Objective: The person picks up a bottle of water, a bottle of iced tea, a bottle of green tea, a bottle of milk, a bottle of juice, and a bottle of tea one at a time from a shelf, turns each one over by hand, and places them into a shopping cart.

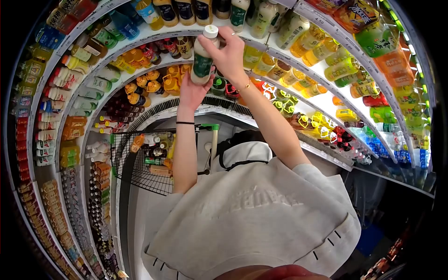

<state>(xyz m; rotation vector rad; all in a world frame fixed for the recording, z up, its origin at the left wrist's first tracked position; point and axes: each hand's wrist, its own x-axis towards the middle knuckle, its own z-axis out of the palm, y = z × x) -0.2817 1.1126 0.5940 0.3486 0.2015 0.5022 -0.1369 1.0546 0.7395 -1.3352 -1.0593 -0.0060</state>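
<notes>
At 9 o'clock in your view, the curved shelves [161, 33] are packed with more drinks than can be counted, and they run on past 3 o'clock. One wire shopping cart [135, 173] sits at about 7 o'clock from your left hand, with a handful of packaged goods in it that are too crowded to count.

Your left hand [191, 91] is raised at 11 o'clock and wears one black band on the wrist. Its palm is against the lower end of the bottle. Its fingers go behind the bottle, so you cannot tell whether they are closed around it.

You are holding one bottle [204, 58], pale with a green label and one white cap. It is up at 12 o'clock in front of the upper shelves, tilted slightly with the cap uppermost.

Your right hand [228, 52] is at 1 o'clock from the left hand, with one thin bracelet on the wrist. Its fingers are wrapped around the bottle's upper half, just below the cap, in a firm grip. Both hands touch this one bottle, and neither touches anything else.
</notes>
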